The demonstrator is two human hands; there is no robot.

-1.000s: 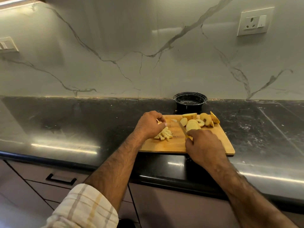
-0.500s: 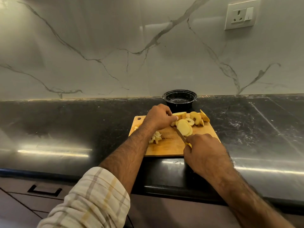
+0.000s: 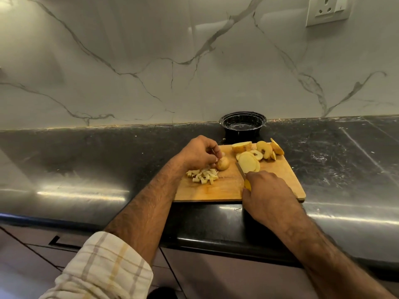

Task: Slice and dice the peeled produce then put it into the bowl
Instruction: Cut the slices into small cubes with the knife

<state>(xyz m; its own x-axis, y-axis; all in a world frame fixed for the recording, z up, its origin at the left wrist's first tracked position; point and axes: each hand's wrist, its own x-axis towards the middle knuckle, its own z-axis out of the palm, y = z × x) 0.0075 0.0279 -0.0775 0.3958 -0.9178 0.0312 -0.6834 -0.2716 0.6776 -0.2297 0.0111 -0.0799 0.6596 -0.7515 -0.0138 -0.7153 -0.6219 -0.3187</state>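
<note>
Since half a second ago the left hand [image 3: 199, 152] has drawn back from the pile of slices at the far side of the cutting board [image 3: 278, 180] and now sits just left of frame centre, its fingers curled around a small rounded piece of produce [image 3: 223, 164] that rests on the wood. Directly below that piece, toward the lower left of the board, lies a heap of small diced bits [image 3: 204, 175]. The right hand [image 3: 266, 190], lower and to the right of centre, is closed around the yellow handle of a knife [image 3: 244, 175]; its narrow blade points up and left, ending beside a stack of round pale slices [image 3: 249, 162]. Above those, along the board's top edge, are larger cut pieces [image 3: 259, 148], some showing core marks and yellowish skin. A black bowl [image 3: 243, 126] stands just beyond the board's far edge, against the wall; nothing from the board can be seen inside it. Board and bowl sit on a dark glossy countertop [image 3: 86, 169] that crosses the middle of the frame. Behind it rises a white marble-veined backsplash [image 3: 151, 61], with a wall socket [image 3: 328, 9] in the upper right corner. At the bottom left, a checked rolled-up sleeve [image 3: 103, 268] covers the left forearm.
</note>
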